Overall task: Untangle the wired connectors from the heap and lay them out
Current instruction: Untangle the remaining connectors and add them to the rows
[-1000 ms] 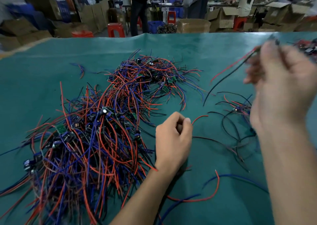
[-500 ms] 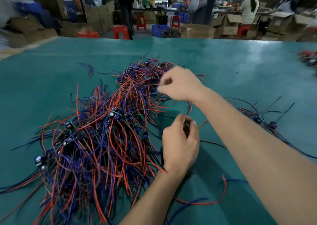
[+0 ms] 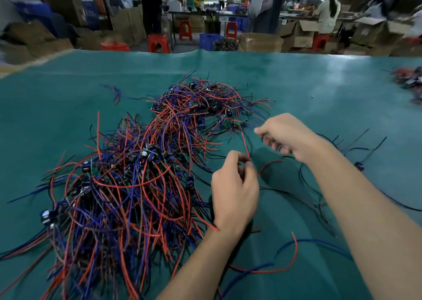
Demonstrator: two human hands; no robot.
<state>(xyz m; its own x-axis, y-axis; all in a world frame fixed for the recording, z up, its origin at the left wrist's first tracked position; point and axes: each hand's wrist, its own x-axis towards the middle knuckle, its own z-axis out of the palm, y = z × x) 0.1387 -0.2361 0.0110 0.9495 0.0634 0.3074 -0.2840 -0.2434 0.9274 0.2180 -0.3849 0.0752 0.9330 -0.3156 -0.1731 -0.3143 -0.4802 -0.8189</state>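
A big tangled heap (image 3: 137,174) of red, blue and black wired connectors with small green boards covers the left and middle of the green table (image 3: 319,89). My left hand (image 3: 233,190) sits at the heap's right edge and pinches a red wire (image 3: 245,144) that runs up toward the heap's far part. My right hand (image 3: 287,135) hovers just right of the heap with fingers curled round thin wires coming from it. A few separated connectors with black wires (image 3: 356,160) lie to the right of my right forearm.
A loose red and blue wire pair (image 3: 294,251) lies near the front between my forearms. Another small pile of parts (image 3: 408,82) sits at the far right edge. Beyond the table are cardboard boxes, red stools and people.
My right hand has pulled back from the top of the heap toward the right and nearer, drawing a wire with it. My left hand keeps its pinch in nearly the same place.
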